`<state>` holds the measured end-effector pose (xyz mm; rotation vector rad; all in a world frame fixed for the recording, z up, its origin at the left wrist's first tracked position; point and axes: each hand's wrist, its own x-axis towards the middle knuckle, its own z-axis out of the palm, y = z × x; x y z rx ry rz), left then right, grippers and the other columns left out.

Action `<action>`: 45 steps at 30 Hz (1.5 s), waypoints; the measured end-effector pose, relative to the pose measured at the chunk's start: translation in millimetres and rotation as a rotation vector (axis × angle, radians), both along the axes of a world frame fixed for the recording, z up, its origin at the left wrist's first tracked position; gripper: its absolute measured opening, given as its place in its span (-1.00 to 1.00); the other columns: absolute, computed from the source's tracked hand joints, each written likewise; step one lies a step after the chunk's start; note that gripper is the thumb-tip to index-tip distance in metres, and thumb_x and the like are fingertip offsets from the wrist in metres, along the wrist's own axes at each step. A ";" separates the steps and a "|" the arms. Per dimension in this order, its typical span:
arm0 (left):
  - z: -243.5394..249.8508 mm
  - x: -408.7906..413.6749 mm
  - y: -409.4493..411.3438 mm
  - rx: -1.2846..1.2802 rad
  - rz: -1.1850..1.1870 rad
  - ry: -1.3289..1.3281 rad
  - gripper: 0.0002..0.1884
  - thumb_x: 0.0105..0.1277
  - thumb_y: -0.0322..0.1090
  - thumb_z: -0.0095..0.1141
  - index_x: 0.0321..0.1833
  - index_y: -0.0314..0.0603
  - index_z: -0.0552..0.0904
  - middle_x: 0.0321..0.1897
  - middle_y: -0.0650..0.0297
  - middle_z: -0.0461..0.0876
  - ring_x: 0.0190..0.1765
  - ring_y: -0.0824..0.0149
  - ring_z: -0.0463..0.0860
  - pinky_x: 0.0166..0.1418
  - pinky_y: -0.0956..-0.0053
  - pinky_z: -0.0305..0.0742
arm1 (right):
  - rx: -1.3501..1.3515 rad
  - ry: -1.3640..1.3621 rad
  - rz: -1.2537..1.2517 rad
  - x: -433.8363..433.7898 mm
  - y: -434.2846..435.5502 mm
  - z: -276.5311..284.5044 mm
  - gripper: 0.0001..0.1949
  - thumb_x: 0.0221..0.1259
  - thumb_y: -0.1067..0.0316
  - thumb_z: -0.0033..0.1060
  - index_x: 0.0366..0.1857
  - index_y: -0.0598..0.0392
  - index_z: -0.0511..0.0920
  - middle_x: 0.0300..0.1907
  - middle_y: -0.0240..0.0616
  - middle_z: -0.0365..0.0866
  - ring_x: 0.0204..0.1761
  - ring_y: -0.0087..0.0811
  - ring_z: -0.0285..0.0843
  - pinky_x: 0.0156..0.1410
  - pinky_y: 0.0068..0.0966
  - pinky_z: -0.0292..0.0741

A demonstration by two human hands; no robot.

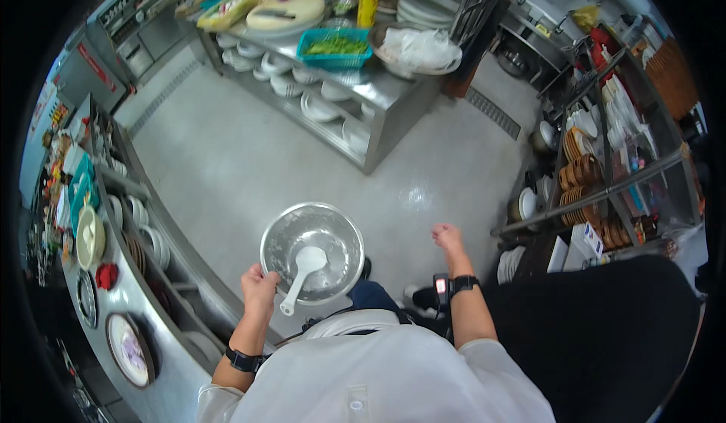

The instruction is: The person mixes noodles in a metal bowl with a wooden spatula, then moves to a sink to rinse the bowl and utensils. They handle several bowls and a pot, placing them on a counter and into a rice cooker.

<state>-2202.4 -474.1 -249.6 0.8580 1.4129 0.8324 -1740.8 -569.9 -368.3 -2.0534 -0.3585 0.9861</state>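
Observation:
My left hand (pixel 259 287) grips the rim of a stainless steel mixing bowl (pixel 340 241) at its left side. Inside the bowl lies a white plastic rice paddle (pixel 306 267), its handle leaning over the near rim. Small pale bits cling to the bowl's inner wall. Apart from the bowl, over the floor to the right, my right hand (pixel 449 237) hangs with its fingers curled in and nothing visible in them.
On the left, a steel counter (pixel 164 360) bears a plate (pixel 127 349) and a pale yellow basin (pixel 89 236). Ahead stands a steel table (pixel 391 91) with a turquoise basket (pixel 334 49) of greens. A rack (pixel 595 207) of dishes lines the right. Grey floor (pixel 227 139) lies between.

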 end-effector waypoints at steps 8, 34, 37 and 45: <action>41.4 217.2 140.2 0.088 -0.298 -0.038 -0.90 -0.04 -0.66 0.05 -0.51 -0.29 0.53 -0.62 0.40 0.47 -0.61 0.57 0.36 -0.57 0.62 0.22 | 0.205 0.395 0.460 33.8 115.8 167.3 -0.39 0.20 -0.11 0.14 0.17 0.17 0.38 -0.01 -0.19 0.54 -0.04 -0.34 0.54 -0.03 -0.42 0.55; 52.4 1054.1 339.1 -0.136 -1.549 -0.150 -0.58 0.25 -0.27 0.18 0.08 -0.29 0.39 -0.31 0.28 0.55 -0.34 0.47 0.56 -0.30 0.53 0.55 | 0.338 0.005 -0.769 620.0 155.8 191.6 -0.40 -0.23 0.63 0.00 0.13 0.26 0.37 -0.10 -0.20 0.56 -0.10 -0.37 0.51 -0.04 -0.53 0.45; 45.6 1130.6 359.2 -0.426 -1.575 -0.168 -0.41 0.22 -0.31 0.18 0.27 -0.31 0.28 -0.24 0.14 0.60 -0.38 0.36 0.64 -0.47 0.47 0.57 | 0.285 -0.063 -0.632 709.1 174.7 177.7 -0.40 -0.22 0.62 0.00 0.14 0.26 0.36 -0.08 -0.20 0.55 -0.07 -0.36 0.52 0.01 -0.52 0.45; 41.7 1264.5 434.6 -0.458 -1.112 -0.170 -0.59 0.04 -0.68 0.01 0.03 -0.49 0.44 -0.32 0.07 0.60 -0.41 0.21 0.66 -0.52 0.42 0.58 | 0.220 -0.073 -0.095 944.8 298.5 202.0 -0.38 -0.02 0.45 0.13 0.27 0.15 0.30 -0.04 -0.08 0.56 -0.04 -0.34 0.55 0.08 -0.44 0.47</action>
